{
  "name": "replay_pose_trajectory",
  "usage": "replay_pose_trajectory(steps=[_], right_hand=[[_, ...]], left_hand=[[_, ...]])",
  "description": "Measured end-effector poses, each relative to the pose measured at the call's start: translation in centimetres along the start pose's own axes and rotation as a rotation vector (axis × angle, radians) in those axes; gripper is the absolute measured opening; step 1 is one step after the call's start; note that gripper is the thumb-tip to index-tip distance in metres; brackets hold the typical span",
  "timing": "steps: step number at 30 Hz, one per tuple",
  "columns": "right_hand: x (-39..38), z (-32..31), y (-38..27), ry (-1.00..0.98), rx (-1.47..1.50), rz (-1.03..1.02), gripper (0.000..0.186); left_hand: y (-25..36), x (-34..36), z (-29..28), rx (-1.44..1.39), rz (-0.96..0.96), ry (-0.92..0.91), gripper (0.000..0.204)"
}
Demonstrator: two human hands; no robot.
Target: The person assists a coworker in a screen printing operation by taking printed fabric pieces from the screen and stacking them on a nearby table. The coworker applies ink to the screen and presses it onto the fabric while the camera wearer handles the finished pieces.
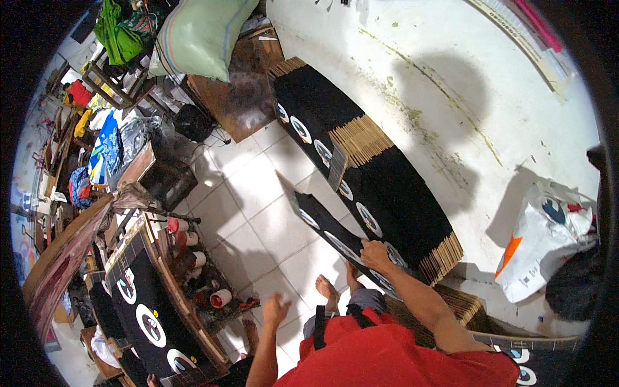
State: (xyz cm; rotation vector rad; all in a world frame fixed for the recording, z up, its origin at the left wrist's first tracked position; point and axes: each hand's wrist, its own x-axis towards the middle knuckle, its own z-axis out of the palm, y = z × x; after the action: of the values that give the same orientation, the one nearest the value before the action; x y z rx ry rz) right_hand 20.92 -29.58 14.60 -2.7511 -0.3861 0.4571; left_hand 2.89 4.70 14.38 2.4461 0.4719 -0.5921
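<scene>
My right hand [375,255] grips the upper edge of a black printed panel [330,224] with white oval designs, which stands tilted over the floor. Right behind it is a long row of boards covered in black cloth [393,177], packed upright side by side, with bare brown board ends showing in places. My left hand [276,310] hangs low over the tiles on the left, its fingers curled in and nothing visible in them. Part of the panel's lower side is hidden by my right arm and body.
At the left, another black panel with white ovals [149,326] lies on a wooden stand, beside several red-stained pots [220,298]. A stuffed pale green sack [203,35] rests at the back. Against the white wall stands a white bag [532,248]. Another person's foot [250,334] shows near my left arm.
</scene>
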Motion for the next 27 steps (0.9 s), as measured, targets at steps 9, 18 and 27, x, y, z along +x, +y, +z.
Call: replay_pose_trajectory(steps=[9, 18, 27], right_hand=[[2.9, 6.0, 9.2, 0.043, 0.061, 0.274, 0.024], [7.9, 10.3, 16.6, 0.141, -0.044, 0.319, 0.02], [8.9, 10.8, 18.4, 0.059, -0.153, 0.397, 0.018]], left_hand=[[-11.9, -14.5, 17.8, -0.314, -0.542, -0.351, 0.039], [-2.6, -7.3, 14.7, -0.507, -0.521, -0.054, 0.039], [-1.2, -7.1, 16.4, -0.593, -0.58, -0.027, 0.035]])
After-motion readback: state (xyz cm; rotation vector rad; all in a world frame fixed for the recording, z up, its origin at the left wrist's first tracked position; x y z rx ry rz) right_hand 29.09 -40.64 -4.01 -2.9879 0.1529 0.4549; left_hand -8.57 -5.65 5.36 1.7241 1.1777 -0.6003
